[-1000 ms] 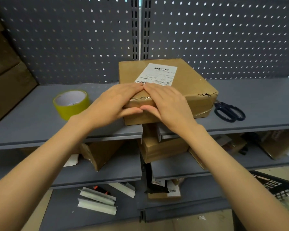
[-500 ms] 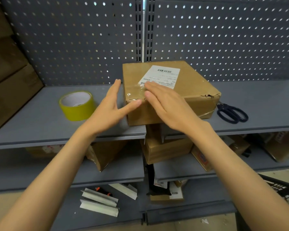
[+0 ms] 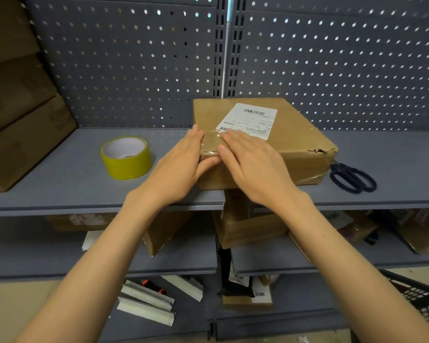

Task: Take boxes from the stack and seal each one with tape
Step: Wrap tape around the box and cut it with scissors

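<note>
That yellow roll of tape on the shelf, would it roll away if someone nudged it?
Probably not: the yellow roll of tape lies flat on its side on the grey shelf, so a nudge would likely slide it. Stood on edge, it would likely roll. Its hollow core suggests it is light and easy to grip.
</note>
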### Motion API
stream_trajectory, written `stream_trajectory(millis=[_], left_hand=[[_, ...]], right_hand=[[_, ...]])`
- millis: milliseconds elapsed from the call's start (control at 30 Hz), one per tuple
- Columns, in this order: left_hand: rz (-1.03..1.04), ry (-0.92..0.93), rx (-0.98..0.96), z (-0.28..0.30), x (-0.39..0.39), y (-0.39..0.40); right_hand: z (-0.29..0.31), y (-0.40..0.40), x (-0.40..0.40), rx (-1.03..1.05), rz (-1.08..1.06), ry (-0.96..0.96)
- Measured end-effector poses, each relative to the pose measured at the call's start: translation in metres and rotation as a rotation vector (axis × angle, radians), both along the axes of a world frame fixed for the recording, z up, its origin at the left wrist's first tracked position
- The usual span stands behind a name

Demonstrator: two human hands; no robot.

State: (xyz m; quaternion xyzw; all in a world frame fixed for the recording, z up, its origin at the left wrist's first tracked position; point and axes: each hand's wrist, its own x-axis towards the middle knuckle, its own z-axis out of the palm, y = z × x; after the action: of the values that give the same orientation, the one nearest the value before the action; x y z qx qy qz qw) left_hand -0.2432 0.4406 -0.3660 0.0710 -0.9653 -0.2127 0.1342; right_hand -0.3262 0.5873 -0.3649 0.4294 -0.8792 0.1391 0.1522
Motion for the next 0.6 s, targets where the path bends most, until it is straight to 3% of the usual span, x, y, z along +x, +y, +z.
stream_trajectory(millis=[133,233,600], left_hand=[[-0.066,-0.002,-0.084,0.007,-0.007,-0.001],[-0.125,0.069,-0.032,0.003,-0.009,0.003],[-0.01,0.011,-0.003,0.004,-0.006,0.011]], right_hand=[[0.003,-0.008,0.005,-0.033,0.058,-0.021],[-0.004,-0.012,0.009,-0.032,0.088,0.048],[-0.008,0.008,0.004,-0.024,-0.102,0.092]])
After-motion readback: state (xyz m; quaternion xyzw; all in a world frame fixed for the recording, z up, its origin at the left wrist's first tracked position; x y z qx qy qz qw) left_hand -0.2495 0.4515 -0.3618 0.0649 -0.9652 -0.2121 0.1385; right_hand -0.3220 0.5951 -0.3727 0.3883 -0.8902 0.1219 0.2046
